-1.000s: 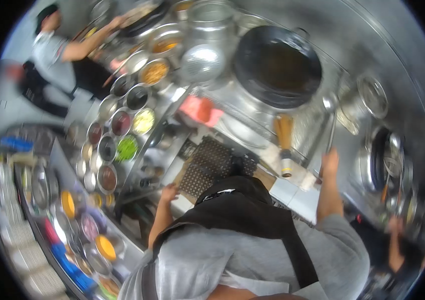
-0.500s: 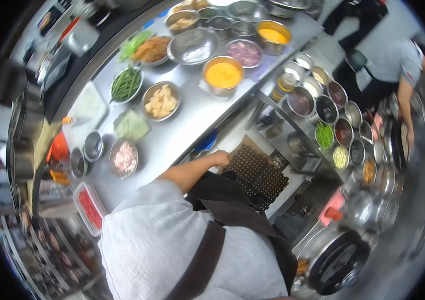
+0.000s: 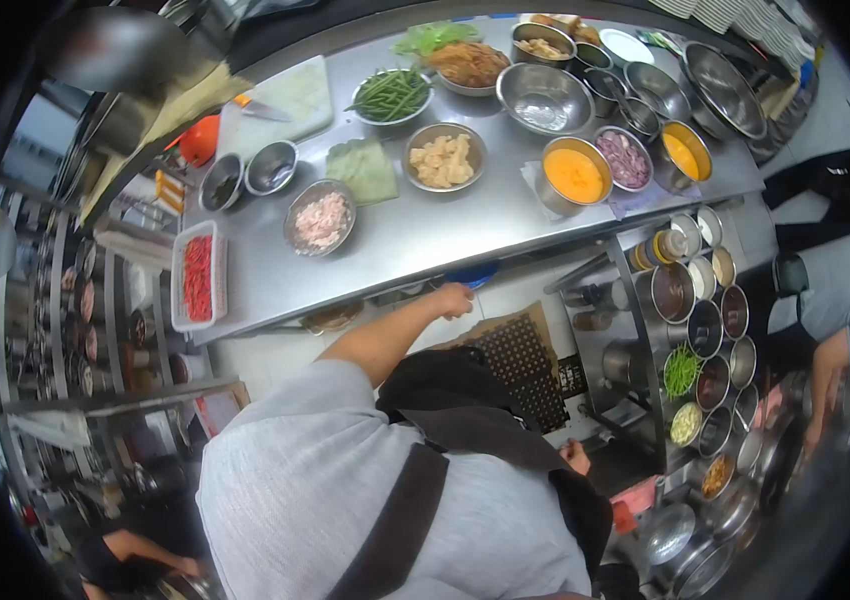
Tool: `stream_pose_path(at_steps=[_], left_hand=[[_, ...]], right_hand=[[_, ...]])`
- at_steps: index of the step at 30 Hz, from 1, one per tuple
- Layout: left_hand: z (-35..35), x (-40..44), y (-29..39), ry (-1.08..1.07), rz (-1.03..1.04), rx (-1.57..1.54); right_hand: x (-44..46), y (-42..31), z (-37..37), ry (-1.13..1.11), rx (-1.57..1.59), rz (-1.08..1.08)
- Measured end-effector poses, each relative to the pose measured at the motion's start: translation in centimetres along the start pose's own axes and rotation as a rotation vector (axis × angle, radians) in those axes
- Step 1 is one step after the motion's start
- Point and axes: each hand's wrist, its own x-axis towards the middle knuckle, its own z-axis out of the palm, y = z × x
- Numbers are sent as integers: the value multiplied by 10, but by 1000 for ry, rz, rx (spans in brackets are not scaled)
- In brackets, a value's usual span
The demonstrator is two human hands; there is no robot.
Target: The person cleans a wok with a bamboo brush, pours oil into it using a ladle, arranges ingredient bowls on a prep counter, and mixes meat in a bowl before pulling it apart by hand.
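My left hand (image 3: 455,300) is held out in front of the steel table (image 3: 385,275), above the floor, its fingers curled in with nothing visible in them. A blue bowl (image 3: 472,274) shows partly under the table edge just beyond it. My right hand (image 3: 575,457) hangs low by my apron, partly hidden; its fingers look curled and I see nothing in them. On the table, nearest my left hand, are a bowl of pale yellow chunks (image 3: 444,157), a bowl of pink chopped meat (image 3: 320,218) and a pot of orange-yellow liquid (image 3: 574,176).
Green beans (image 3: 391,96), a cutting board (image 3: 305,100) with a knife, and a tub of red strips (image 3: 198,277) also stand on the table. To the right, a rack holds several sauce pots (image 3: 672,292). A perforated mat (image 3: 520,365) covers the floor. A co-worker (image 3: 830,330) bends at the right.
My view has turned left, so the table now lies across the front and the sauce rack further right. My right hand has come into view. My left hand stays out ahead, fingers curled.
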Motion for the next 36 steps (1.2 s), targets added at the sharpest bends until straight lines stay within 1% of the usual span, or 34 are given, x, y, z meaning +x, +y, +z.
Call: stream_pose_path(at_steps=[2,3,5,7,8,10,11,13,15,17,18,19,20,22,24,25,26,28,29,30,31,35,36], left_hand=[[-10,-19,-19,94,-51,41],[-10,-27,-31,114,-63,35],[-1,-39,-57,90,-176,153],[10,-58,-74,87,-269,100],[16,-66,-83,92,-269,104],[24,-77,-94,177,-295,-163],[20,-79,-96,178,-290,-156],[7,-82,-92,298,-215,-280],[-21,-81,-75,412,-102,-396],[-59,-66,-64,529,-2,-463],[-79,-67,-46,578,35,-567],[-102,-60,-36,627,75,-595],[-126,-56,-26,626,105,-626],[-171,-37,-12,691,155,-675],[-215,-15,4,722,119,-761],[-235,-4,12,728,88,-820],[-253,8,17,732,52,-880],[-283,40,12,724,114,-1000],[-295,50,13,714,97,-1001],[-309,61,18,753,95,-1153],[-316,72,20,789,92,-1304],[-339,100,18,752,121,-1389],[-342,102,17,774,139,-1391]], right_hand=[[14,4,-12,-13,-36,55],[21,14,-14,-26,-32,35],[30,35,-15,-60,-127,13],[34,52,-17,-72,-133,-27],[35,57,-16,-77,-123,-9],[33,59,-20,-77,-109,16],[28,54,-24,-90,-103,44],[25,51,-24,-96,-89,75],[20,55,-20,-126,-134,75],[17,72,-7,-101,-111,112],[17,75,-2,-86,-96,145],[15,70,-1,-75,-92,151],[11,62,-2,-69,-69,159],[6,55,4,-55,-50,174],[4,51,16,-65,-51,193],[2,36,14,-63,-56,202],[-3,4,5,-83,-91,207],[-5,-28,3,-113,-143,229],[-7,-36,6,-104,-99,233],[-8,-44,11,-89,-48,237],[-11,-48,15,-90,-50,254],[-11,-62,26,-37,-49,256],[-8,-63,26,-39,-65,252]])
